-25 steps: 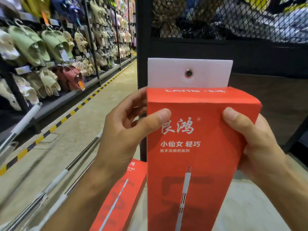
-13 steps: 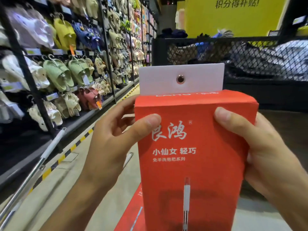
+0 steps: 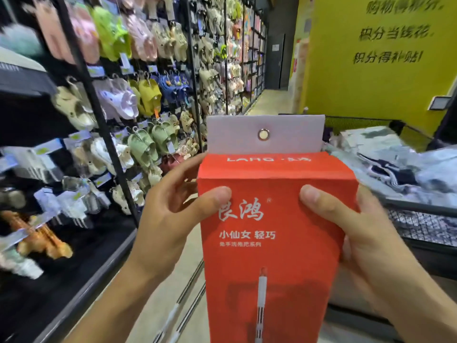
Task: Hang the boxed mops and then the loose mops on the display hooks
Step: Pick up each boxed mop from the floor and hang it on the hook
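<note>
pale shop floor [image 3: 158,303] with loose mop poles [image 3: 184,303] lying on it beside the black shelving base [image 3: 81,288].

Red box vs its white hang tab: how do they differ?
The red box carries white printed text and a mop picture; the white hang tab is blank except for a metal eyelet. The left hand and right hand grip the box; the tab stands free above. Both are upright.

On the red mop box [image 3: 272,243] I read "良鸿" and "小仙女 轻巧"; on the yellow wall [image 3: 371,78], "积分得补贴!"
</note>
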